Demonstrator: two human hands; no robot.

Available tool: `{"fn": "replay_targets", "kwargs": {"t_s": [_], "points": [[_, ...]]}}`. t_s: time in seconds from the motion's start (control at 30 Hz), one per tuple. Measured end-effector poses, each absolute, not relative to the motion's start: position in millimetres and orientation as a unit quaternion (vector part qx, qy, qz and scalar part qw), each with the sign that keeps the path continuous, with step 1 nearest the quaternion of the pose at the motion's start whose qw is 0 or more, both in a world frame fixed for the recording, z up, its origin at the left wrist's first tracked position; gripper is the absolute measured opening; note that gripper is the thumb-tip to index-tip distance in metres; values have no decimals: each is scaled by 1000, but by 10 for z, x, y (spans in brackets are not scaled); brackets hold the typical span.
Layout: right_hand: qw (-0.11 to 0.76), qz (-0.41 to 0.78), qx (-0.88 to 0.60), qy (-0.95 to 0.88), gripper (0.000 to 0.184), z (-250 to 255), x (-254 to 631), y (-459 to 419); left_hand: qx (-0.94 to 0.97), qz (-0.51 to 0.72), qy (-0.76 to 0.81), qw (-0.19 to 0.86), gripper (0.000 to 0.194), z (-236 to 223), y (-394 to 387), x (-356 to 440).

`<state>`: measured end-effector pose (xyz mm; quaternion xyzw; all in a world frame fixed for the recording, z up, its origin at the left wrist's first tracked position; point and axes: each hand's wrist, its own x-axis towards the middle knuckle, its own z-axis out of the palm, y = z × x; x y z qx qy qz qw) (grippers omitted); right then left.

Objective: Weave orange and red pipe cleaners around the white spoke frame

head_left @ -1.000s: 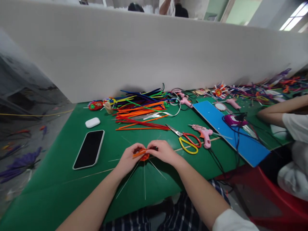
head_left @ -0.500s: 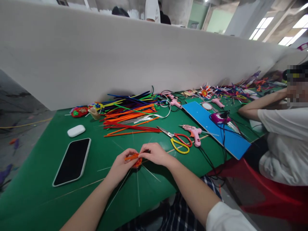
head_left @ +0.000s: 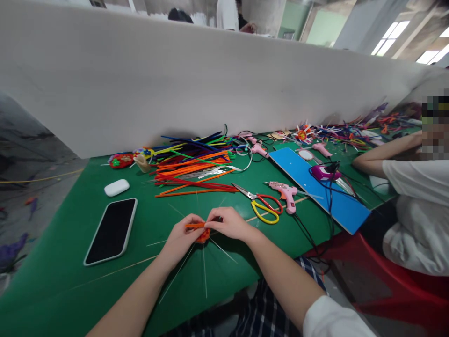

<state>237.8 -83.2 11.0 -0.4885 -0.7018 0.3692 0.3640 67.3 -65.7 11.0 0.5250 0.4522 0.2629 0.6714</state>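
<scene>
Between my two hands is a small round orange piece [head_left: 202, 238] with several thin pale wires [head_left: 205, 276] fanning out from it over the green table. An orange pipe cleaner [head_left: 194, 226] lies across its top. My left hand [head_left: 182, 235] is closed around the left side of the round piece. With thumb and fingertips together, my right hand [head_left: 227, 223] pinches the orange pipe cleaner at the right. Part of the piece is hidden under my fingers.
Scissors [head_left: 261, 206] and a pink glue gun [head_left: 286, 194] lie to the right, near a blue board [head_left: 315, 187]. Orange and red pipe cleaners [head_left: 192, 164] are piled behind. A phone [head_left: 111, 230] and white case [head_left: 117, 187] lie left. A person [head_left: 414, 201] sits at right.
The camera view has turned to the right, bringing more of the seated person into sight. My hands stay on the orange piece, with only slight finger movement.
</scene>
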Motion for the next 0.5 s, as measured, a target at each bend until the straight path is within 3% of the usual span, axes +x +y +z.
{"fn": "replay_targets", "kwargs": {"t_s": [0.23, 0.5], "points": [[375, 393, -493, -679, 13, 89, 2383, -830, 507, 272, 477, 665, 34, 139, -668, 695], [359, 517, -468, -621, 17, 65, 2430, -818, 527, 259, 454, 670, 29, 113, -686, 686]]}}
